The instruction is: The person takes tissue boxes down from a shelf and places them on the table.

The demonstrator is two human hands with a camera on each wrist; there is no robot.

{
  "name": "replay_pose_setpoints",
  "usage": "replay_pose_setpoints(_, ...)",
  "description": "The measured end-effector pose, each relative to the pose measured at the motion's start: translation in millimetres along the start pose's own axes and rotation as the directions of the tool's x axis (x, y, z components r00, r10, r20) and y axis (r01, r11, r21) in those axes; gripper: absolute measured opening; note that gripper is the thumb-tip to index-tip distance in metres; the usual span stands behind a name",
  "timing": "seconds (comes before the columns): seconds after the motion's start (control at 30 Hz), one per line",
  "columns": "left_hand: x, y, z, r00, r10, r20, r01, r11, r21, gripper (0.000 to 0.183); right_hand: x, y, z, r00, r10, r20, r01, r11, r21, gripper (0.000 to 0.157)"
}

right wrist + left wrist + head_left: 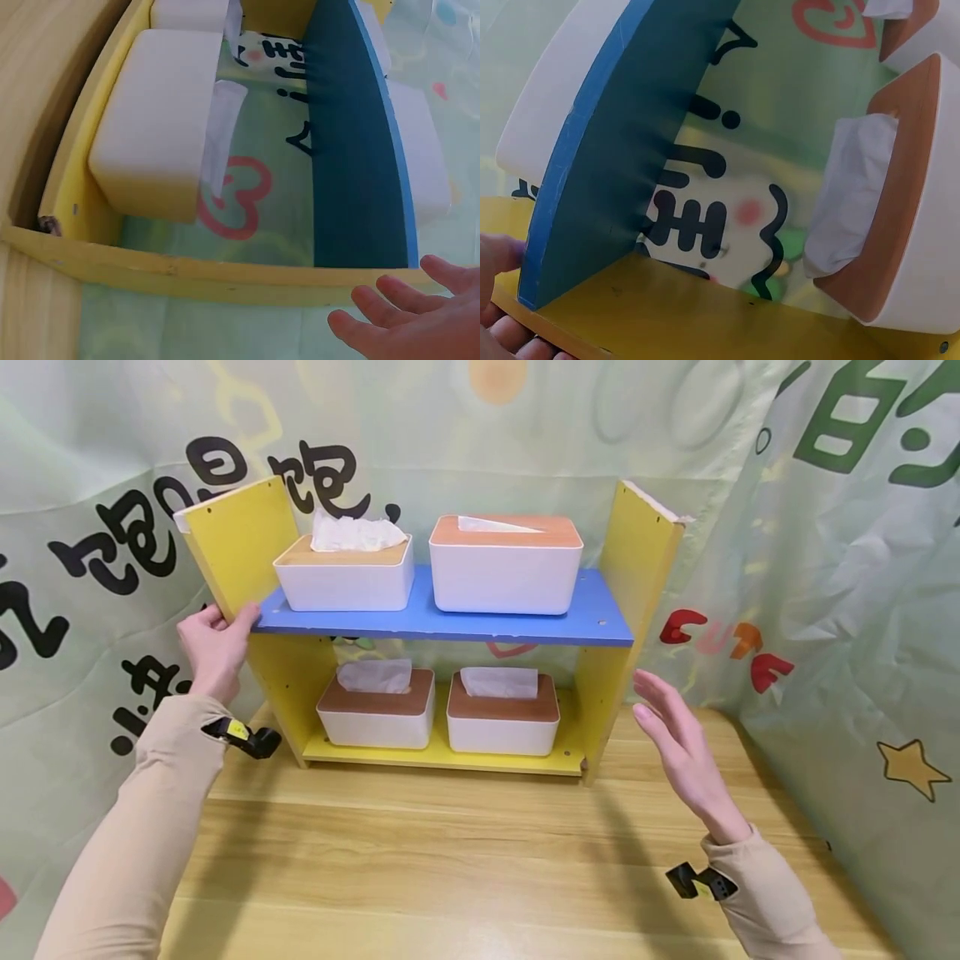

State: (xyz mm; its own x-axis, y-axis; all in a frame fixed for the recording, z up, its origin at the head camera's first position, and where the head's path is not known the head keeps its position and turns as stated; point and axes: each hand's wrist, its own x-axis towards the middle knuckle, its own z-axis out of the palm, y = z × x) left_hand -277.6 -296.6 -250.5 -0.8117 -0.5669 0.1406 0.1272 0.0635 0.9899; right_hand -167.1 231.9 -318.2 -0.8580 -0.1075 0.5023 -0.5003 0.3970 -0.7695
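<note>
A small yellow shelf unit (647, 547) with a blue middle board (450, 625) stands on the table. My left hand (216, 647) grips the edge of its left side panel. In the left wrist view, that hand's thumb (502, 253) lies at the blue board's end, with the fingers curled behind the panel. Beside the right panel, my right hand (678, 743) is held with fingers extended, apart from the unit and holding nothing. On the blue board sit two white tissue boxes with wooden lids, left (348, 587) and right (504, 578).
Two more tissue boxes, left (378, 729) and right (502, 737), with brown lids stand on the yellow bottom board (442, 764). A wood-grain table (420, 852) extends in front. Printed cloth (465, 435) hangs behind and at both sides.
</note>
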Motion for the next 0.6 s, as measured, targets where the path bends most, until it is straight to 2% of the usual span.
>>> replay_pose_setpoints(0.1, 1.4, -0.6, -0.4, 1.000, 0.007, -0.008, -0.007, 1.000, 0.017, 0.048, 6, -6, 1.9, 1.000, -0.015, -0.015, 0.015, 1.000, 0.014, 0.048)
replay_pose_setpoints(0.23, 2.8, 0.2, -0.8, 0.999, 0.037, -0.012, -0.035, 0.996, 0.084, 0.047, 13, -14, 4.3, 0.999, -0.026, -0.031, 0.027, 0.999, 0.027, 0.047)
replay_pose_setpoints(0.47, 3.0, 6.7, -2.7, 0.998, 0.067, 0.002, -0.064, 0.952, 0.300, 0.047, 24, -24, 7.1, 0.998, -0.049, -0.048, 0.051, 0.997, 0.049, 0.046)
replay_pose_setpoints(0.6, 3.8, 9.3, -4.5, 0.996, 0.083, 0.016, -0.084, 0.940, 0.329, 0.050, 31, -30, 8.6, 0.996, -0.077, -0.055, 0.081, 0.994, 0.072, 0.045)
